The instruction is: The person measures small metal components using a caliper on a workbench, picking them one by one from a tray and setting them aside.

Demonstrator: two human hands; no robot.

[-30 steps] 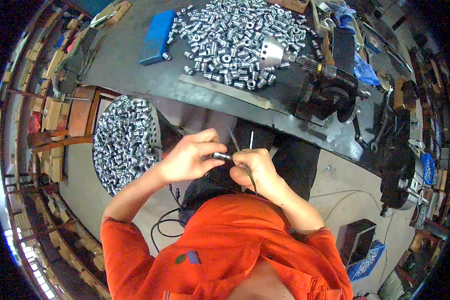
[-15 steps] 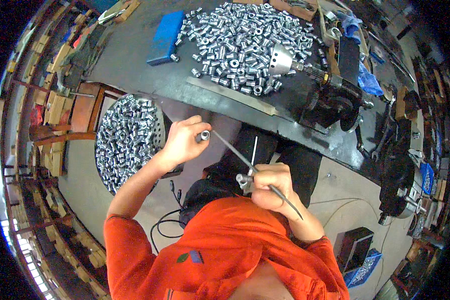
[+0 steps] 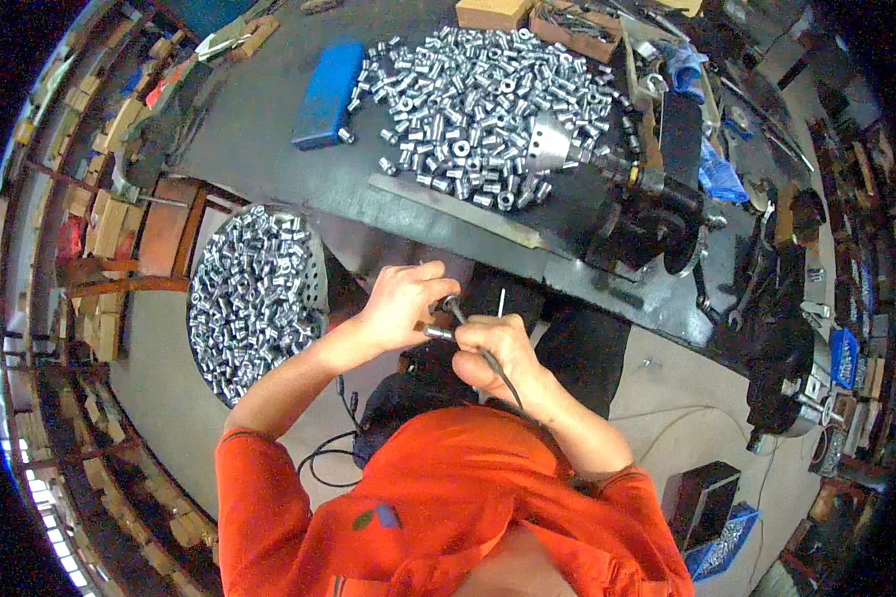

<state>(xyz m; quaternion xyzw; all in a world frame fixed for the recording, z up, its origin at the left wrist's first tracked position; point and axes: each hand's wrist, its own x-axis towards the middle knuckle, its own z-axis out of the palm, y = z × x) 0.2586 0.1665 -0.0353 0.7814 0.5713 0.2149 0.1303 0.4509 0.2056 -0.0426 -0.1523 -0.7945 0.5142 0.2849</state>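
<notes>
In front of my lap, my left hand (image 3: 404,304) is closed around a small metal sleeve (image 3: 450,302) with a round bore. My right hand (image 3: 496,352) grips a thin grey rod (image 3: 506,382), which looks like a round file; its far end is at the sleeve's bore, but whether it is inside I cannot tell. A second small metal sleeve (image 3: 438,332) lies between the two hands, by the right fingers. At my left stands a round perforated metal bowl (image 3: 315,289) heaped with similar sleeves (image 3: 254,308).
A dark workbench (image 3: 239,149) crosses ahead, bearing a big pile of metal sleeves (image 3: 468,109), a blue block (image 3: 329,95) and a machine with a perforated cone (image 3: 548,144). A wooden chair (image 3: 169,234) is left of the bowl. A blue crate (image 3: 722,542) sits on the floor at right.
My two hands have come together: the left moved right, the right moved left and forward. The rod's far end has met the left hand's sleeve. The view has shifted slightly.
</notes>
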